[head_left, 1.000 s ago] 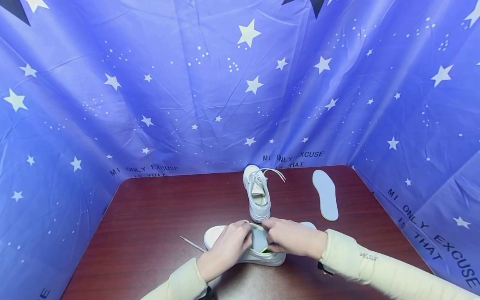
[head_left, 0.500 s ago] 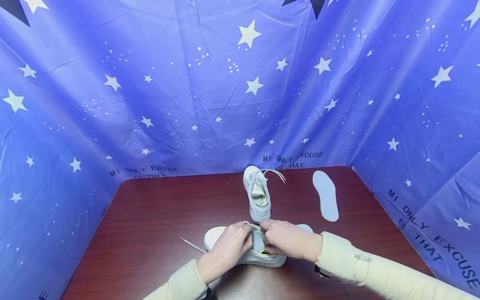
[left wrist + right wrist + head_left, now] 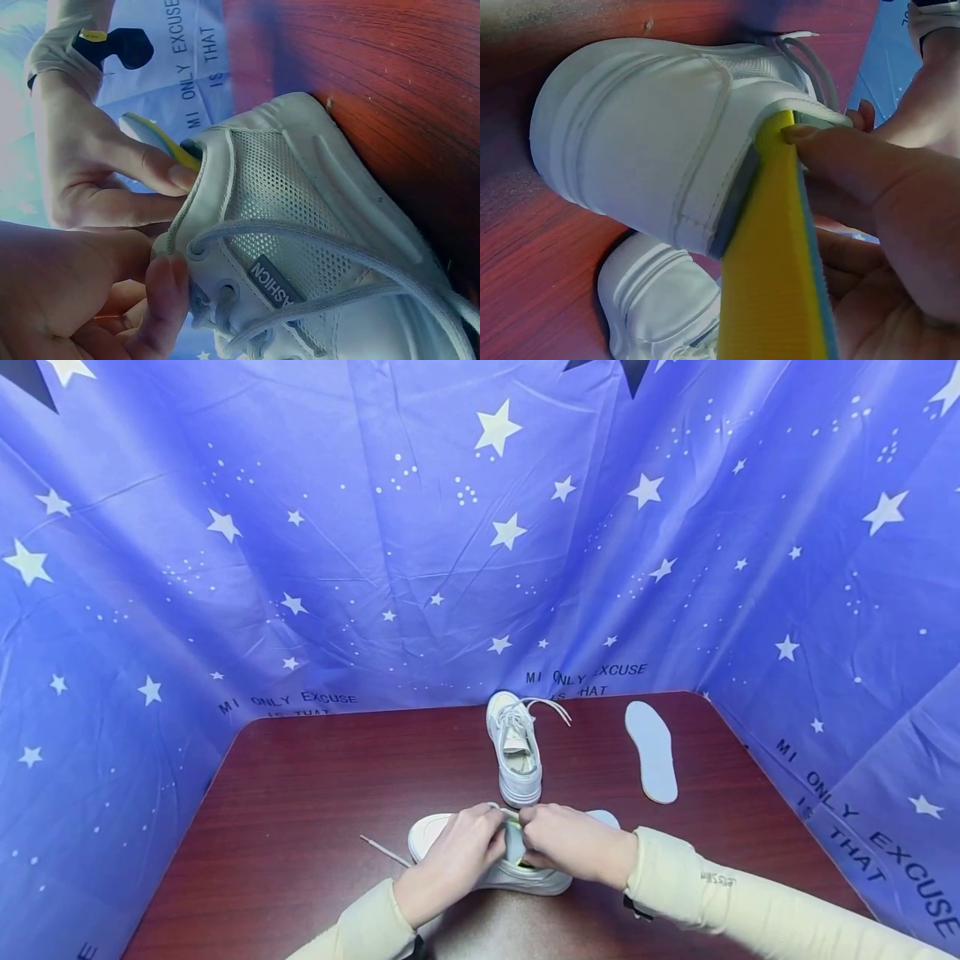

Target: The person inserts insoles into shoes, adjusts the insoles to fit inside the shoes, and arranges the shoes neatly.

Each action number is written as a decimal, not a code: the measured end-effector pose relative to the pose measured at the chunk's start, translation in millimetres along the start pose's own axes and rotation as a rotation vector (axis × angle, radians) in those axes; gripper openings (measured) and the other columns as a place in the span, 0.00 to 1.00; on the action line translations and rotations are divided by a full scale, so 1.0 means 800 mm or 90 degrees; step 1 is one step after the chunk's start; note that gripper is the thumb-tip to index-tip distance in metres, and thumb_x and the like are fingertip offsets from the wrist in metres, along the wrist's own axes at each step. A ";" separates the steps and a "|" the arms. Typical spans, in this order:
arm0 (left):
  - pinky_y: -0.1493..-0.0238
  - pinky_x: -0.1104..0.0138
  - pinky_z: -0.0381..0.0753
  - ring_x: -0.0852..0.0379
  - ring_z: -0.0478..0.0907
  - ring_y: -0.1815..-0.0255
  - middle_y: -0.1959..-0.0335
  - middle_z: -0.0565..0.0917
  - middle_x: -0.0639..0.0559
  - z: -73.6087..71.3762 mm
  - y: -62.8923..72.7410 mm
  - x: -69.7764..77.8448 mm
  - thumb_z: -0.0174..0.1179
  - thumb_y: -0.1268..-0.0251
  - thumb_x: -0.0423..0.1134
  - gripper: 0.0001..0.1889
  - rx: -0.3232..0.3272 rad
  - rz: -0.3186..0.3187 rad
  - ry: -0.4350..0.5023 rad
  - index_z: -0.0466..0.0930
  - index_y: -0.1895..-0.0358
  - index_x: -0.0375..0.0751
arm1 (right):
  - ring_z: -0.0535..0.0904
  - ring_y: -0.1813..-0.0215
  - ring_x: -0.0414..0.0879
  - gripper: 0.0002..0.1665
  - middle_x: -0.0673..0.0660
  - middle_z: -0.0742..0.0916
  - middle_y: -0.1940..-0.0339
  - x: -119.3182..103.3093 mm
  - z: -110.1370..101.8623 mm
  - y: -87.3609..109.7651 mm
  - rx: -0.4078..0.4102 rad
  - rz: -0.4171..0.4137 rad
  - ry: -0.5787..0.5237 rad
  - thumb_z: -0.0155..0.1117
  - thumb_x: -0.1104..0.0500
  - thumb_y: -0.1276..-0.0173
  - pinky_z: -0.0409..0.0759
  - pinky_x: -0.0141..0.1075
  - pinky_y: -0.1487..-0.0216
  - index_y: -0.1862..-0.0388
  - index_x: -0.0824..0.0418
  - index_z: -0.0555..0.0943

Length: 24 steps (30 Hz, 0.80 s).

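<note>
A white lace-up shoe (image 3: 525, 881) lies sideways near the front of the table, its toe to the left. My left hand (image 3: 467, 843) pinches the shoe's tongue and collar by the laces, thumb outside, as the left wrist view shows. With its fingers at the shoe's opening, my right hand (image 3: 573, 842) grips an insole (image 3: 769, 247), yellow beneath and grey-blue on top. The insole's front part is inside the shoe, and its heel end sticks out past the shoe's heel. How far in its tip reaches is hidden.
A second white shoe (image 3: 517, 752) stands just behind the first, its laces (image 3: 551, 706) trailing right. Another insole (image 3: 652, 752) lies flat at the back right of the dark red table (image 3: 330, 777). Blue star-print cloth (image 3: 420, 527) surrounds the table.
My right hand has moved slightly left, pushing the insole a bit deeper into the shoe; less of its heel end shows past my hand. My left hand and the shoe stay in place.
</note>
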<state>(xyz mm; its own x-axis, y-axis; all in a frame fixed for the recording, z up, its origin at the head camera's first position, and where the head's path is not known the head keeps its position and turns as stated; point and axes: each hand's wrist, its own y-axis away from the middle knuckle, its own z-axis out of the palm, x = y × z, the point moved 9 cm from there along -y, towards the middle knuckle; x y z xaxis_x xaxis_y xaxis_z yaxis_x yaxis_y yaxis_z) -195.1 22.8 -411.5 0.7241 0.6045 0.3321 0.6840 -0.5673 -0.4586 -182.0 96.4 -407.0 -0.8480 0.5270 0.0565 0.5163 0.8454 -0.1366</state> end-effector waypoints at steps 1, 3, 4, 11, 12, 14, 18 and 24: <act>0.76 0.71 0.72 0.65 0.69 0.78 0.76 0.75 0.56 0.000 0.000 0.000 0.65 0.43 0.26 0.09 -0.001 0.000 0.001 0.77 0.73 0.43 | 0.74 0.77 0.35 0.17 0.45 0.78 0.74 0.000 0.000 -0.001 -0.004 0.005 -0.003 0.78 0.57 0.41 0.72 0.26 0.76 0.84 0.51 0.80; 0.76 0.71 0.72 0.65 0.69 0.78 0.76 0.75 0.56 0.000 0.000 0.000 0.65 0.43 0.26 0.10 -0.002 0.000 0.002 0.76 0.73 0.43 | 0.75 0.77 0.35 0.17 0.45 0.78 0.74 -0.001 0.001 -0.002 -0.009 0.012 -0.007 0.78 0.56 0.40 0.73 0.26 0.75 0.83 0.52 0.79; 0.76 0.71 0.72 0.65 0.69 0.78 0.76 0.76 0.56 0.000 0.000 0.000 0.65 0.43 0.26 0.10 -0.001 0.001 0.003 0.76 0.73 0.43 | 0.76 0.77 0.35 0.16 0.46 0.78 0.74 -0.001 0.001 -0.002 -0.012 0.015 -0.008 0.78 0.56 0.40 0.73 0.27 0.75 0.83 0.52 0.80; 0.75 0.71 0.74 0.63 0.72 0.77 0.75 0.77 0.55 0.001 0.001 -0.001 0.65 0.42 0.26 0.07 0.002 0.003 0.009 0.79 0.70 0.42 | 0.79 0.75 0.36 0.16 0.46 0.79 0.73 -0.004 0.001 -0.004 0.002 0.018 0.004 0.78 0.57 0.41 0.76 0.28 0.73 0.82 0.52 0.80; 0.75 0.71 0.74 0.63 0.72 0.77 0.75 0.77 0.55 0.001 0.001 -0.001 0.66 0.42 0.26 0.08 0.003 0.003 0.011 0.79 0.70 0.42 | 0.79 0.74 0.36 0.16 0.46 0.80 0.72 -0.004 0.001 -0.004 0.002 0.018 0.002 0.79 0.57 0.41 0.76 0.28 0.73 0.82 0.51 0.80; 0.75 0.71 0.74 0.63 0.72 0.77 0.75 0.77 0.55 0.002 0.001 -0.002 0.66 0.42 0.26 0.08 0.002 0.004 0.015 0.79 0.70 0.42 | 0.78 0.74 0.35 0.16 0.45 0.80 0.72 -0.004 0.004 -0.004 -0.002 0.020 -0.007 0.79 0.57 0.41 0.75 0.27 0.73 0.82 0.50 0.79; 0.75 0.72 0.73 0.65 0.71 0.77 0.75 0.76 0.56 0.003 0.002 -0.002 0.66 0.42 0.25 0.08 0.000 0.006 0.025 0.80 0.70 0.42 | 0.76 0.74 0.34 0.17 0.44 0.79 0.71 -0.002 0.010 -0.005 -0.005 0.030 -0.034 0.77 0.59 0.40 0.74 0.27 0.73 0.80 0.50 0.77; 0.75 0.73 0.72 0.66 0.69 0.77 0.76 0.75 0.56 0.003 0.002 -0.001 0.66 0.42 0.25 0.08 0.001 0.010 0.032 0.80 0.69 0.42 | 0.77 0.75 0.34 0.16 0.43 0.81 0.71 0.002 0.012 -0.004 0.005 0.043 -0.037 0.77 0.57 0.40 0.76 0.30 0.74 0.81 0.50 0.78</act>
<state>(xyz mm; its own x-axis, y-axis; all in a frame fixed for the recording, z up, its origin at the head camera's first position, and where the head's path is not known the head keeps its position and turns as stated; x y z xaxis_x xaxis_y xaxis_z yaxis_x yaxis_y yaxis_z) -195.2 22.8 -414.2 0.7388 0.5660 0.3659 0.6719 -0.5762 -0.4653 -186.1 94.1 -415.8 -0.8166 0.5770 -0.0110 0.5722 0.8070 -0.1459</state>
